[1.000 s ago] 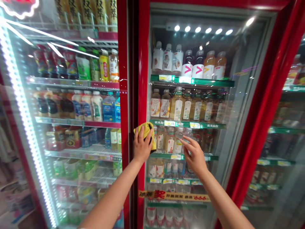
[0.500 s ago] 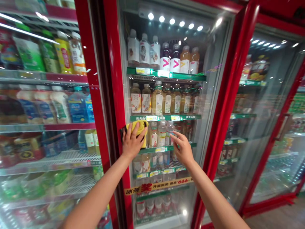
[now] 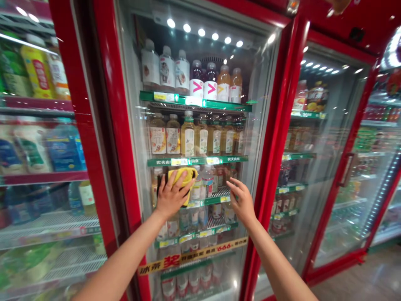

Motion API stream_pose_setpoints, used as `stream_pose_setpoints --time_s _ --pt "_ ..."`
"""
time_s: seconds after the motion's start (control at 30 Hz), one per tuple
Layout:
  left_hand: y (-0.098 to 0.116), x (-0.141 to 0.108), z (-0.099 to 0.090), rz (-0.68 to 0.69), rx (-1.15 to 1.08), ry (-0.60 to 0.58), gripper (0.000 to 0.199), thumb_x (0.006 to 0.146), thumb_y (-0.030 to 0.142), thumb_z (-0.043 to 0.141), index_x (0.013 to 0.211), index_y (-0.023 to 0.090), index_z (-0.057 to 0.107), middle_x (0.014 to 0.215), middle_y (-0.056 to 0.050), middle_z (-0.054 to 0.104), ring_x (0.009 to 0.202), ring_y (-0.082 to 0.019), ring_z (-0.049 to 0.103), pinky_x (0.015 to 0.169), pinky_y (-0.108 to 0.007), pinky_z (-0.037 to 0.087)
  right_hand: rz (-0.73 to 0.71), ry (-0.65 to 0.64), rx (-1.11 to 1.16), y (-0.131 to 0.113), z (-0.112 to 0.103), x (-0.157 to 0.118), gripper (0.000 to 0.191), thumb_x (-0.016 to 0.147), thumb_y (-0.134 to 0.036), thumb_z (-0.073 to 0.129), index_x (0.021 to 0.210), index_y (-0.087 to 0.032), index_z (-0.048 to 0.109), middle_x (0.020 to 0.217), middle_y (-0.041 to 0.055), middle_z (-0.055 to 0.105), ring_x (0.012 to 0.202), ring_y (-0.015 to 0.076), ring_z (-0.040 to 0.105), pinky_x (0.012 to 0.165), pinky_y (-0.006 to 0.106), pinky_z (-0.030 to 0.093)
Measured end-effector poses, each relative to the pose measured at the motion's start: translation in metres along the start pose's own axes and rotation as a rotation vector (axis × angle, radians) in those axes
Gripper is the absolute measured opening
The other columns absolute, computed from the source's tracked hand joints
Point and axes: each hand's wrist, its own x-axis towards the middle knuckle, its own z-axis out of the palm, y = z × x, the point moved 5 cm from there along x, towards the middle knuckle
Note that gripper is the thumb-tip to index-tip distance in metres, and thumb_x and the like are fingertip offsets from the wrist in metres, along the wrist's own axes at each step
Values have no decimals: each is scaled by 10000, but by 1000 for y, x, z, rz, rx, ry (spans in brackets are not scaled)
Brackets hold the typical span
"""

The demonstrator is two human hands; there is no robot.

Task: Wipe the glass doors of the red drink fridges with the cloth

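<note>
A yellow cloth with black edging (image 3: 189, 180) lies flat against the glass door (image 3: 203, 234) of the red-framed drinks fridge. My left hand (image 3: 172, 196) presses it there, fingers spread over its front. Farther right, my right hand (image 3: 242, 200) is raised in front of the glass with its fingers apart and nothing in them. Whether its fingertips touch the pane I cannot tell. Behind the door, bottles (image 3: 203, 140) stand in rows on green-edged shelves. Across the lower glass runs a gold strip (image 3: 216, 250) with red and black lettering.
Left of the red door frame (image 3: 115, 125), a neighbouring fridge shows more bottles (image 3: 40, 71). To the right is another glass door with a handle (image 3: 346, 169). Grey floor (image 3: 344, 286) shows at the lower right.
My left hand and the cloth have moved right across the glass, away from the left frame. The view has shifted right, and my right hand is now closer to the right frame.
</note>
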Motion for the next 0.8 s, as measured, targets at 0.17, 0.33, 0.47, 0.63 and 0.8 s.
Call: stream_pose_setpoints --time_s 0.17,0.33,0.47,0.63,0.8 --pt "22 70 19 -234 -7 44 709 911 301 650 1562 343 374 1700 -69 218 1590 -356 5 1251 -687 62 17 35 5 13 -5 12 415 951 -162 492 1290 -288 697 1329 118 670 1244 265 622 1049 505 534" --pt "65 32 34 230 -37 -90 665 869 349 702 1494 381 476 1687 10 258 1596 -295 28 1288 -590 33 -31 -46 -29 21 -6 5 506 943 -116 464 1384 -303 629 1374 117 638 1269 251 607 1051 483 540" --pt "53 11 26 209 4 -77 683 878 358 690 1513 396 441 1675 30 296 1597 -263 52 1300 -542 18 -75 -142 -130 35 -17 3 658 889 -23 423 1451 -337 562 1493 102 544 1379 261 521 1091 513 508" --pt "58 82 40 -264 -43 26 746 904 293 648 1577 361 333 1697 -57 223 1592 -336 22 1254 -679 11 -58 -98 -182 46 -34 13 665 896 -14 419 1472 -325 537 1528 125 496 1409 269 489 1104 521 498" --pt "116 89 65 165 -89 -120 665 873 338 689 1499 369 469 1682 -1 271 1588 -299 120 1283 -604 -30 -57 -89 -143 53 -43 8 638 912 -35 437 1478 -314 528 1535 131 491 1393 260 510 1098 506 508"
